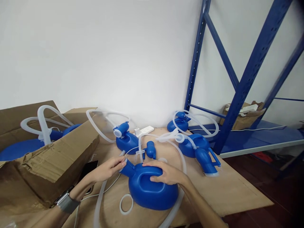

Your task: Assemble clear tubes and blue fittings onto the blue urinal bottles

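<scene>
A blue plastic urinal bottle (pixel 154 198) with a loop handle lies on the table in front of me, its neck pointing up to the left. My right hand (pixel 166 172) grips the handle, the thumb at the opening and the fingers across the top. At the mouth of the neck, a whitish rim (pixel 126 161) shows beside my left hand (pixel 114 166), whose thumb and forefinger are pinched together there. Just behind the bottle are a small blue cup-like part (pixel 151 149) and a clear plastic fitting (pixel 140 152). A loose white ring (pixel 126 204) lies in front of the neck.
More blue bottles with pale tubes stand at the back, one bottle (pixel 127 142) left and another bottle (pixel 190 145) right. An open cardboard box (pixel 49 167) fills the left side, a phone (pixel 89 169) beside it. A power strip (pixel 146 130) touches the wall. Blue shelving (pixel 247 72) rises right.
</scene>
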### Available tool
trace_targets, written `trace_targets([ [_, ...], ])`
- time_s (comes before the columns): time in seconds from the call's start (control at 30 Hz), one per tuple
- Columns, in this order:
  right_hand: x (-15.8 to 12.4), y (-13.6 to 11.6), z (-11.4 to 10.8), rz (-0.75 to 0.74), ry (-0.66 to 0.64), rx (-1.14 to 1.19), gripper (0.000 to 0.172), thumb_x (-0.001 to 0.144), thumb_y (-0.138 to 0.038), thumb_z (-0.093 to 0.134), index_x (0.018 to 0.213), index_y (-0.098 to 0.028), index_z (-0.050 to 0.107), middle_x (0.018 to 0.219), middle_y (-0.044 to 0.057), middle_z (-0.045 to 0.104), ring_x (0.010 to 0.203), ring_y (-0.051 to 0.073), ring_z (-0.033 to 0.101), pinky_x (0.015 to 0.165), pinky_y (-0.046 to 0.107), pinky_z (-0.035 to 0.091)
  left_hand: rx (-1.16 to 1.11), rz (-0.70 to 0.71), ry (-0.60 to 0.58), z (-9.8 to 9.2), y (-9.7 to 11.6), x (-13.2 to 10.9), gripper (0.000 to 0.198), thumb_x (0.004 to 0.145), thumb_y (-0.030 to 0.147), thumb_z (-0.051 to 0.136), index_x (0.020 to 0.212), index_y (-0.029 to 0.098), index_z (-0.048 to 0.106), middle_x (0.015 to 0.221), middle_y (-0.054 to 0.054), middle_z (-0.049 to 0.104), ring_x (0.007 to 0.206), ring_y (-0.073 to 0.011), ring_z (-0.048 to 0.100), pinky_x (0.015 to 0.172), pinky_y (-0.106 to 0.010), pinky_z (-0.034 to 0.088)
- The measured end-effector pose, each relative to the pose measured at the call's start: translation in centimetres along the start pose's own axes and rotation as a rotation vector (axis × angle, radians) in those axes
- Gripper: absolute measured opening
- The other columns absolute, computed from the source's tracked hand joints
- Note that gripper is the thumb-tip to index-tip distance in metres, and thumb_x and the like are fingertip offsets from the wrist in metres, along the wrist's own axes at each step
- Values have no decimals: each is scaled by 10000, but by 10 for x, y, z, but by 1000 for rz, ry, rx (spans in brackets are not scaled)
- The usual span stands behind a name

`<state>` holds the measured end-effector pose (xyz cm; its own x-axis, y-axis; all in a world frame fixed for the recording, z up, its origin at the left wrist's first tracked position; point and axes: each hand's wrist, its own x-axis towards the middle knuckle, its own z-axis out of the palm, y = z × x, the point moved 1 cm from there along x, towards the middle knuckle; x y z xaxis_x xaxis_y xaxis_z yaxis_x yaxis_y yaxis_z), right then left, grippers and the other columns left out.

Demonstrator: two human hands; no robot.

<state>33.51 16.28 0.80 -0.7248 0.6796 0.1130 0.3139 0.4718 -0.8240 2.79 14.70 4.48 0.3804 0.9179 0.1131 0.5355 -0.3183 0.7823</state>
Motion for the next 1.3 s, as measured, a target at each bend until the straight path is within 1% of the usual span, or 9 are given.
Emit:
trace_targets([
  [0.17,0,-4,-1,-7,-3,-8,625,882,-497,745,1466,-320,609,1510,21,616,1384,307,574,1211,459,403,25,-70,-58,2,6,-8,500,940,658,531,762,207,653,737,-2,555,739,-199,500,694,-282,437],
  [0.37,4,-21,1,60,76,-301,573,882,-492,758,1419,-321,655,1456,56,660,1437,358,505,1247,561,290,-34,-115,-38,0,9,-19,435,925,605,586,809,215,739,820,-43,678,816,-247,578,757,-297,451],
  [0.6,33,-56,52,-8,161,-472,582,991,-599,592,1481,-285,569,1449,94,660,1360,344,576,1213,540,320,103,-97,-60,-3,10,-25,391,906,599,610,802,244,736,789,-31,675,801,-254,595,775,-298,449],
  [0.7,45,-66,68,-44,187,-512,634,986,-558,614,1524,-240,510,1415,128,676,1330,359,596,1178,531,360,139,-62,-74,-1,6,-30,379,912,594,605,884,248,757,829,-37,696,829,-262,625,789,-304,463],
  [0.77,48,-70,74,-67,161,-505,618,992,-494,603,1535,-224,487,1367,127,705,1252,352,652,1090,487,448,136,-68,-59,0,3,-33,375,910,588,613,986,254,765,891,-46,720,876,-275,647,824,-317,476],
  [0.9,49,-73,75,-23,119,-561,554,1018,-463,515,1508,-204,506,1237,134,765,1077,358,735,919,451,527,106,-72,-123,0,7,-34,392,951,580,554,989,245,754,930,-56,724,916,-278,647,865,-332,487],
  [0.97,50,-73,74,-23,99,-590,576,1025,-456,498,1528,-178,477,1244,154,760,1091,363,731,915,450,528,60,-72,-173,-1,13,-33,410,968,583,524,1014,246,752,972,-60,733,951,-278,649,899,-339,491],
  [1.1,49,-70,73,-105,84,-590,613,1057,-446,444,1576,-122,405,1388,198,680,1211,364,680,951,454,524,-33,-80,-222,-3,23,-31,460,943,607,564,1203,273,742,1202,-69,751,1175,-310,635,1040,-380,469],
  [1.3,49,-70,72,-141,79,-634,568,1104,-417,368,1580,-109,394,1384,190,685,1194,350,690,939,463,550,-98,-109,-241,-5,19,-33,537,947,618,581,1356,286,687,1404,-61,690,1380,-328,543,1178,-439,391],
])
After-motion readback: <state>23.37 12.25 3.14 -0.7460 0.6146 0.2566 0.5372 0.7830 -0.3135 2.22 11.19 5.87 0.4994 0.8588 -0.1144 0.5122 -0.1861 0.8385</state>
